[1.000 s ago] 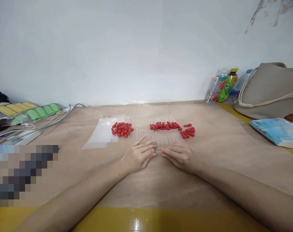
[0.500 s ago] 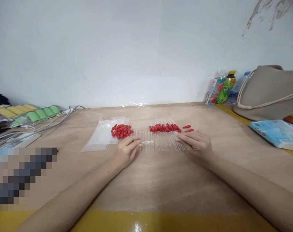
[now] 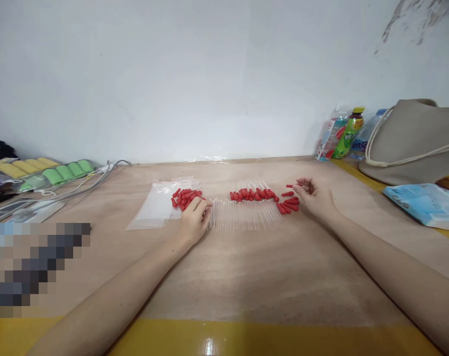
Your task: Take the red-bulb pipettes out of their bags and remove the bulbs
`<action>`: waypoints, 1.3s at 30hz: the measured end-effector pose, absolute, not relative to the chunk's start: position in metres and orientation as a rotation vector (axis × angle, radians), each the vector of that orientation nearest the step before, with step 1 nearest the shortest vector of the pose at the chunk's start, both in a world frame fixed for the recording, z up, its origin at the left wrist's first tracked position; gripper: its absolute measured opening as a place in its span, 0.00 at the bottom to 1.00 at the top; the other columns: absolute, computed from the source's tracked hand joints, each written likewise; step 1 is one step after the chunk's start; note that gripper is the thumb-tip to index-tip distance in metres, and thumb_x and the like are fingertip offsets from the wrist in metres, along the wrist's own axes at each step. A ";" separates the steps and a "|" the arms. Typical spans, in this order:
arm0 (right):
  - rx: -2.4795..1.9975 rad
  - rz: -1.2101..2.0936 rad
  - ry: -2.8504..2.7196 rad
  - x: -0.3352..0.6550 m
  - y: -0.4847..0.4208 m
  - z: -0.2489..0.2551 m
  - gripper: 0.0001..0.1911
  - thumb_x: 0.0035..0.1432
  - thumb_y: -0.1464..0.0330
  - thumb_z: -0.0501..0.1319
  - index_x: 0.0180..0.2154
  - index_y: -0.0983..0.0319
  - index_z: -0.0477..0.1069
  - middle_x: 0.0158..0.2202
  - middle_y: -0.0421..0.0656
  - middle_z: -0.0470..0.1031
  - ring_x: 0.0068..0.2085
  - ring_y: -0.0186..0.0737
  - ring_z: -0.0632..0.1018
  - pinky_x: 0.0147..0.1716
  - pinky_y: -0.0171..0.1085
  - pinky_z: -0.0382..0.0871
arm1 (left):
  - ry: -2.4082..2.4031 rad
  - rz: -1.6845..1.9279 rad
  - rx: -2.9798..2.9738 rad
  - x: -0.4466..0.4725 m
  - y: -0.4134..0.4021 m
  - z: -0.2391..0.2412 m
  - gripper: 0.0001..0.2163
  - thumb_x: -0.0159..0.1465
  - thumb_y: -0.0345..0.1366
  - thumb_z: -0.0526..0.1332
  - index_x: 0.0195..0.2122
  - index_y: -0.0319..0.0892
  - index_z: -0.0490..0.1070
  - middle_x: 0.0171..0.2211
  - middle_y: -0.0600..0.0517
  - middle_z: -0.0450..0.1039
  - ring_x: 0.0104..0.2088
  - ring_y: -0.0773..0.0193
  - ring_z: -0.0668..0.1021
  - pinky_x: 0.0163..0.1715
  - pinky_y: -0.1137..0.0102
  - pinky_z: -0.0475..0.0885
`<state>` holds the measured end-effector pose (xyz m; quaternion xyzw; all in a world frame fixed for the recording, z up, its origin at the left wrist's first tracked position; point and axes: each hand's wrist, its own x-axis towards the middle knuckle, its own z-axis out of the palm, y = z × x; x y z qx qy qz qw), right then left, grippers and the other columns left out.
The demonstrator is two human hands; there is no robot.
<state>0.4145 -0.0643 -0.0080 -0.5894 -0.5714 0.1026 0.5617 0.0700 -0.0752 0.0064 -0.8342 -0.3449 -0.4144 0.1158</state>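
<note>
A row of clear thin tubes (image 3: 246,217) lies side by side on the brown table (image 3: 246,277). My left hand (image 3: 194,218) rests at the row's left end, fingers curled against the tubes, just below a pile of red rubber bulbs (image 3: 186,198). Behind the row lie tubes with red bulbs fitted (image 3: 252,194). My right hand (image 3: 313,197) is at the right, fingers bent, pinching a red bulb beside a few loose red bulbs (image 3: 289,202).
Clear plastic bags (image 3: 154,205) lie left of the red pile. Green and yellow rolls (image 3: 50,173) and cables sit at far left. Bottles (image 3: 345,132), a beige hat (image 3: 413,138) and a blue packet (image 3: 426,202) stand at the right.
Both hands left the middle of the tube row. The left moved to its left end by the red pile; the right moved right and back to the loose bulbs and picked one up.
</note>
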 end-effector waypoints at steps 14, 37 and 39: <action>-1.475 0.501 -1.480 0.426 -0.059 -0.017 0.17 0.48 0.55 0.60 0.34 0.61 0.74 0.32 0.45 0.78 0.35 0.43 0.77 0.37 0.41 0.72 | -0.973 -1.155 -2.607 0.075 -0.083 -0.002 0.05 0.58 0.34 0.57 0.33 0.40 0.69 0.32 0.49 0.67 0.32 0.65 0.71 0.33 0.69 0.71; -1.542 -0.259 -1.910 0.373 -0.048 -0.002 0.09 0.49 0.60 0.61 0.30 0.56 0.77 0.37 0.44 0.75 0.42 0.50 0.69 0.40 0.50 0.57 | -1.048 -0.846 -2.733 0.067 -0.087 0.007 0.17 0.58 0.41 0.59 0.48 0.43 0.67 0.52 0.45 0.65 0.58 0.49 0.61 0.55 0.48 0.58; -1.577 -0.201 -1.892 0.372 -0.047 -0.001 0.08 0.50 0.61 0.60 0.29 0.56 0.77 0.37 0.43 0.76 0.43 0.50 0.70 0.40 0.50 0.58 | -1.068 -0.831 -2.744 0.067 -0.087 0.007 0.19 0.58 0.42 0.59 0.50 0.43 0.66 0.53 0.44 0.65 0.58 0.49 0.60 0.55 0.48 0.56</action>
